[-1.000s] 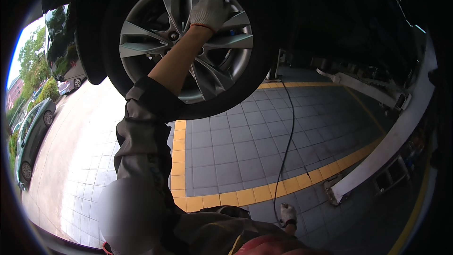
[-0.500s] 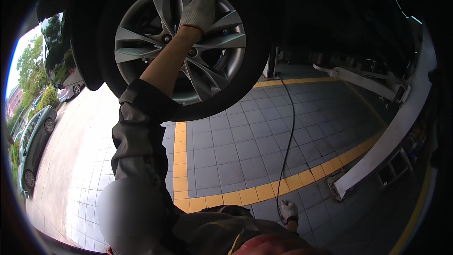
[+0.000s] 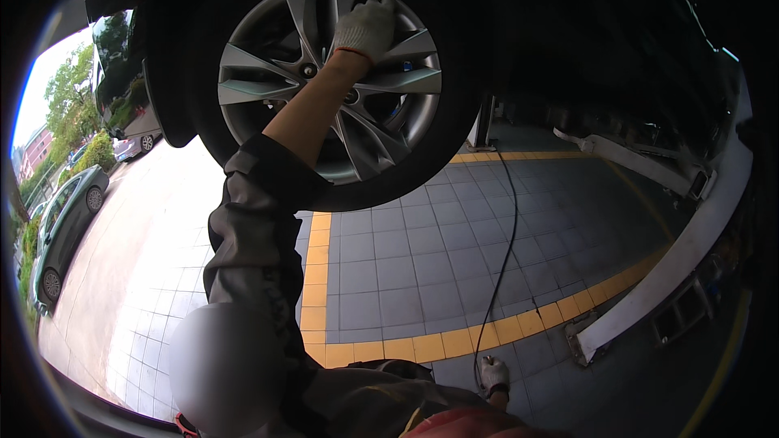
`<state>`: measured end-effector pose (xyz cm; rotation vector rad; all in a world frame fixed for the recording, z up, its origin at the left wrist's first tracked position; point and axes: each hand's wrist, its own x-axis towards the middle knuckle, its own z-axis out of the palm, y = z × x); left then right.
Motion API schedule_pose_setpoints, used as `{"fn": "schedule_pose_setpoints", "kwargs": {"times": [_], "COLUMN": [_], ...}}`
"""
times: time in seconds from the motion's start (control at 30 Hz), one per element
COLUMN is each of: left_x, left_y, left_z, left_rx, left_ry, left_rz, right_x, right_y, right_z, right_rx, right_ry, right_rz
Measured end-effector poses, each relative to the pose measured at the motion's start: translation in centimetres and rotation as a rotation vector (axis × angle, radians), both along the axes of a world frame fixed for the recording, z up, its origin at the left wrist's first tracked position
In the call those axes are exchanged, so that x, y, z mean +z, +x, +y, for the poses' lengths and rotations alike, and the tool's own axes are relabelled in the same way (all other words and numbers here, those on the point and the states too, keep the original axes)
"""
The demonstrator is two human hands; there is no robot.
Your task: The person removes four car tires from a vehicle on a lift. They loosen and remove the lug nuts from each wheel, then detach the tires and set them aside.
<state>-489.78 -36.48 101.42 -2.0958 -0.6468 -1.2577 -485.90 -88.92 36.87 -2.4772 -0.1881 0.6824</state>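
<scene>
A car's raised wheel (image 3: 369, 130), with dark tyre and grey split-spoke rim, fills the upper middle. My left hand (image 3: 365, 28), in a pale knit glove with an orange cuff, has its fingers curled round a spoke at the rim's upper right; the bare forearm crosses the wheel. My right hand (image 3: 493, 374), also gloved, hangs low near the bottom edge, closed round a small fitting at the end of a black hose (image 3: 507, 239), which runs over the tiled floor. What exactly the fitting is cannot be made out.
The car's dark body spans the top. A lift post (image 3: 483, 122) stands behind the wheel; white lift arms (image 3: 665, 276) lie at the right. Yellow tile borders (image 3: 438, 345) mark the grey floor. Parked cars (image 3: 69, 227) and trees (image 3: 73, 89) are outside at the left.
The whole view shifted slightly left, then right and down, carrying wheel and surroundings with it. My left hand stays on the spoke and my right hand stays low by the hose.
</scene>
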Motion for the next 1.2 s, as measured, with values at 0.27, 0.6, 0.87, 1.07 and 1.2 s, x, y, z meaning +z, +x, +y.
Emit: {"fn": "schedule_pose_setpoints", "kwargs": {"times": [0.27,0.6,0.87,1.07,1.2], "left_x": [0.7,-15.0,-22.6,-25.1,-25.9], "left_y": [-1.5,-15.5,-23.6,-23.7,-23.4], "left_z": [-1.3,0.2,10.4,14.5,15.5], "left_rx": [-0.047,-0.331,-0.212,-0.513,-0.580], "left_ry": [-0.256,-0.547,-0.410,-0.341,-0.236], "left_rz": [-0.036,-0.363,-0.386,-0.390,-0.479], "right_x": [0.3,26.9,58.9,66.4,67.1], "right_y": [1.2,5.9,2.1,1.0,3.0], "right_z": [0.8,13.0,33.4,44.2,46.6], "right_rx": [0.046,0.435,0.517,0.339,0.347], "right_ry": [0.000,0.719,0.514,0.129,-0.059], "right_rz": [-0.020,-0.773,-1.419,-1.495,-1.495]}}
